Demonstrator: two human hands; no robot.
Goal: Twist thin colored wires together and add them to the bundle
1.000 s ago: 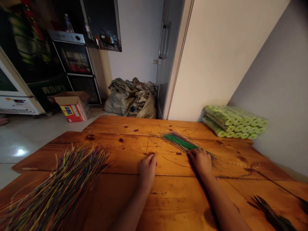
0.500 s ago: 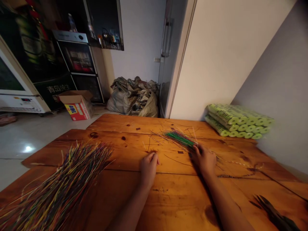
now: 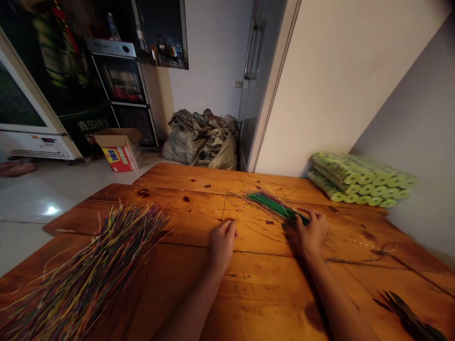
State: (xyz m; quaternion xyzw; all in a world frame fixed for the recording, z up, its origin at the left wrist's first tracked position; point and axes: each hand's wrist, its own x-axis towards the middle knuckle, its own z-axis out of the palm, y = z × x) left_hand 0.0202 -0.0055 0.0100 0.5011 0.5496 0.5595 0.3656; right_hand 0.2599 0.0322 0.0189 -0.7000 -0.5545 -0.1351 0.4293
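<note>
From where I stand, two bare hands work low over a wooden table (image 3: 263, 289). The left hand (image 3: 222, 239), at the centre of the frame, is closed, fingers curled in and thumb against them. A thin dark wire (image 3: 223, 208) rises just beyond its fingertips; I cannot tell whether the hand has hold of it. The right hand (image 3: 313, 233), right of centre, is partly open, thumb and forefinger apart at the near end of the green wires (image 3: 272, 204). Whether it grips any is hidden from me.

The likeliest trouble, I judge, is tangling: the green wires lie among crossing strands, so lifting one could drag its neighbours out or scatter the heap. A sleeveless forearm sweeping sideways might also shift loose strands, and wire tips could prick a finger.

The green wires lie right of centre in the frame, slanting down toward the right hand. They are bright green, fine and mostly parallel, fringed with red, dark and pale strands that splay at the far end. At lower left spreads a much larger pile (image 3: 95, 265), yellow, red, green and dark, its ends bristling. Pliers (image 3: 408, 315) rest at lower right.
</note>
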